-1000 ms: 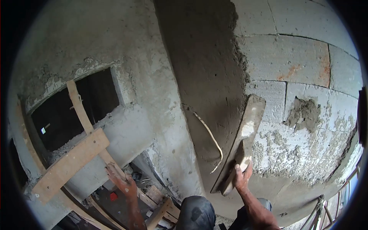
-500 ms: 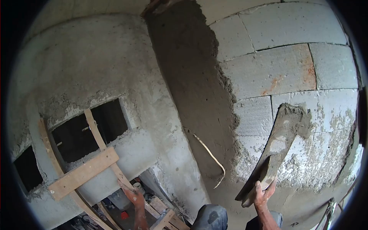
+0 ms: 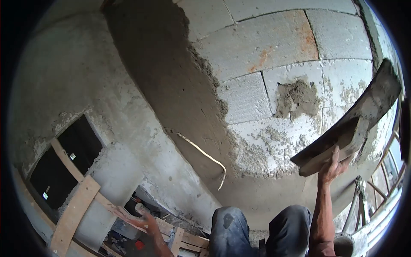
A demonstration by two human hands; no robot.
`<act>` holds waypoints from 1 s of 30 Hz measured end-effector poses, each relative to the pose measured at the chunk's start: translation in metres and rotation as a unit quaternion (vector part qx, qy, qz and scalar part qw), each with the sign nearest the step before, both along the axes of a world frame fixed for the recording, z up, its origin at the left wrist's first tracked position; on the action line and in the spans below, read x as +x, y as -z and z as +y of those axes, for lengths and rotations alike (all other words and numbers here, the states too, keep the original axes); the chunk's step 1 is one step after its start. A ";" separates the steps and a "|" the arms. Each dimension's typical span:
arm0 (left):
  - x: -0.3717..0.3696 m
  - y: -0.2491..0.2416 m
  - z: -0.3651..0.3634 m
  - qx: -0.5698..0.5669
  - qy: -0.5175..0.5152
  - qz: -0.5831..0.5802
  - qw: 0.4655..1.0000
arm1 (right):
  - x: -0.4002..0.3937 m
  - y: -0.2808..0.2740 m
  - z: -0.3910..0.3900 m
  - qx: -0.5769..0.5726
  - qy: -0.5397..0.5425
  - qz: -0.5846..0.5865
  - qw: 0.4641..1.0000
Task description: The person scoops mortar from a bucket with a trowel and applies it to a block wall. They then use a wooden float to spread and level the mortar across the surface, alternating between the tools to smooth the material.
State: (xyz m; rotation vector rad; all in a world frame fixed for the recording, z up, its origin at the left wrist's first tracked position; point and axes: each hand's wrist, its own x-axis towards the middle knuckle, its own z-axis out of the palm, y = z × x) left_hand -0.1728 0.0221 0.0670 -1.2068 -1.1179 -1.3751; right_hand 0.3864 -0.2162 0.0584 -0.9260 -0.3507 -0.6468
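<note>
At the block wall (image 3: 265, 47), right hand (image 3: 332, 165) holds trowel (image 3: 355, 122) slanting up-right.

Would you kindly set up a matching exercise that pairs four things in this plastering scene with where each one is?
Things:
1. plastering trowel
2. mortar patch
3. pale cord
4. wooden plank

Places:
A. stuck alone on the bare block wall
B. lower left, below the dark opening
C. raised at far right in the right hand
D. hanging across the wet plaster band

Pairs: 1-C, 2-A, 3-D, 4-B
</note>
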 end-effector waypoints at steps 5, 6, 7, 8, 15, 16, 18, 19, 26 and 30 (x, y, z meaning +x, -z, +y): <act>0.103 0.013 0.008 -0.278 0.515 -0.115 0.803 | 0.024 -0.064 -0.113 -0.106 0.178 -0.021 0.978; 0.115 0.023 0.018 -0.369 0.562 -0.126 0.729 | 0.028 -0.074 -0.137 -0.160 0.236 -0.040 0.958; 0.132 0.031 0.020 -0.418 0.585 -0.104 0.688 | 0.021 -0.085 -0.163 -0.250 0.284 -0.025 0.925; 0.150 0.035 0.017 -0.483 0.630 -0.138 0.592 | 0.039 -0.079 -0.193 -0.264 0.245 -0.038 0.932; 0.231 0.101 0.007 -0.734 0.633 0.028 0.243 | 0.022 -0.036 -0.352 -0.497 0.327 0.053 0.802; 0.235 0.108 0.010 -0.747 0.601 0.119 0.258 | 0.023 -0.022 -0.368 -0.508 0.299 0.124 0.798; 0.247 0.094 -0.017 -0.767 0.598 0.036 0.230 | 0.050 0.041 -0.427 -0.624 0.383 0.116 0.671; 0.251 0.095 -0.014 -0.767 0.591 0.054 0.244 | 0.051 0.066 -0.440 -0.626 0.349 0.152 0.680; 0.262 0.101 -0.013 -0.783 0.553 0.074 0.276 | 0.049 0.233 -0.469 -0.642 0.088 0.399 0.649; 0.258 0.095 -0.016 -0.779 0.530 0.102 0.318 | 0.050 0.302 -0.468 -0.700 -0.014 0.451 0.553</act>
